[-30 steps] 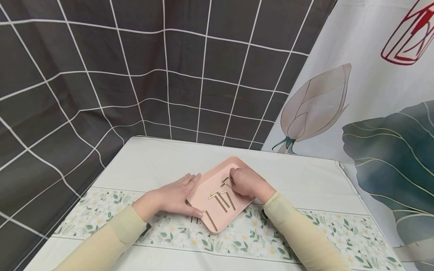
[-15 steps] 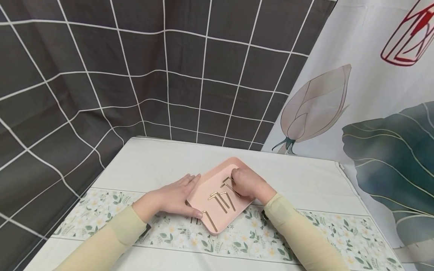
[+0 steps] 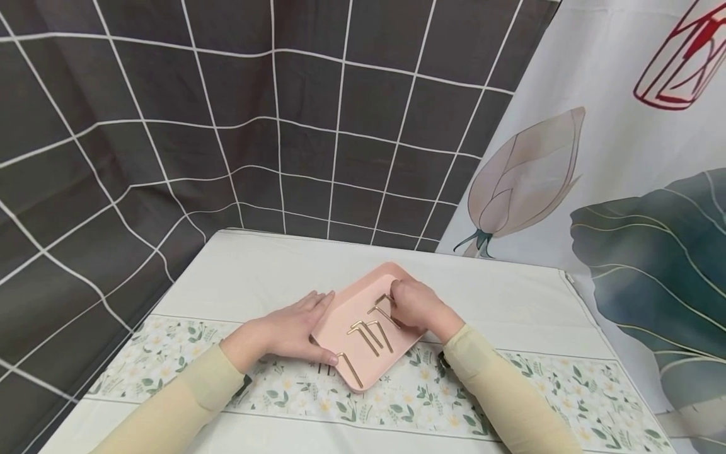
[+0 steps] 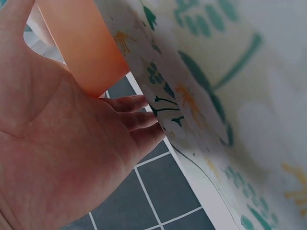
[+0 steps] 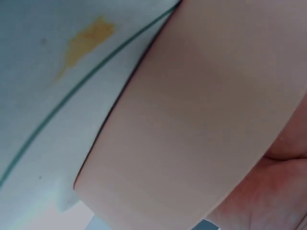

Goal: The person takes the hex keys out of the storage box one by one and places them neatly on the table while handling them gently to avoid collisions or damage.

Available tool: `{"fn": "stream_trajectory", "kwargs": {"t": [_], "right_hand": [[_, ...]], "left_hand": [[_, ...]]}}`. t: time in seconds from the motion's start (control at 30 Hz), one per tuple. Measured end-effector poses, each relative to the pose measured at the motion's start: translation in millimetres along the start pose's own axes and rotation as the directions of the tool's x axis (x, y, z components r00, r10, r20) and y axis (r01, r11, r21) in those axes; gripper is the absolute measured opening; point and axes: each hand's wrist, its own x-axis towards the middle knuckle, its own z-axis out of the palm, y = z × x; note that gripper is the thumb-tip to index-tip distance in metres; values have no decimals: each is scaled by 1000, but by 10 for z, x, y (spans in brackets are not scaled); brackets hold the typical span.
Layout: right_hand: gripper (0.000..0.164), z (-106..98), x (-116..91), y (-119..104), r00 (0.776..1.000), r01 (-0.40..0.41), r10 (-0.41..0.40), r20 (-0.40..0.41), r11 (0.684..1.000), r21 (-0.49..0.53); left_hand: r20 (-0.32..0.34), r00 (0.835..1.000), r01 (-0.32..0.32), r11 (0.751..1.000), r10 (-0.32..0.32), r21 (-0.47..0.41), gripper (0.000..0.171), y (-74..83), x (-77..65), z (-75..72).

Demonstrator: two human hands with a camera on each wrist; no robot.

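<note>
Floral-banded table (image 3: 249,265), dark grid curtain (image 3: 306,145) beyond far edge. Pink tray (image 3: 343,313) mid-table, well off side edges, bent rods (image 3: 368,342) inside. Left hand (image 3: 289,331) spread, touching tray's left side; right hand (image 3: 418,307) curled, can't tell if holding.

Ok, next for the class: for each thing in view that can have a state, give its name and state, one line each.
Pink tray: open side up, not empty
Left hand: fingers extended, touching the tray's edge
Right hand: fingers curled over the tray; grip unclear
Gold L-shaped rods: six visible, unstacked, within the tray
White cloth: spread out
Dark curtain: hanging, rippled
</note>
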Motion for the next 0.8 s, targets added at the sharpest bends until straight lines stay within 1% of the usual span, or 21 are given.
{"fn": "stream_trajectory", "kwargs": {"t": [0.2, 0.53, 0.63, 0.8], "right_hand": [[9, -43, -32, 21, 998, -59, 59, -19, 998, 27], [17, -152, -104, 82, 985, -165, 171, -35, 978, 129], [17, -165, -127, 116, 980, -183, 193, -52, 972, 150], [16, -191, -187, 191, 972, -206, 220, -86, 966, 155]], "left_hand": [[-6, 1000, -4, 1000, 4, -4, 142, 7, -10, 0], [-4, 1000, -7, 1000, 7, -3, 142, 14, -22, -12], [-4, 1000, -6, 1000, 6, 0, 142, 2, -19, -2], [-6, 1000, -1, 1000, 1, 4, 143, -13, -1, 16]]}}
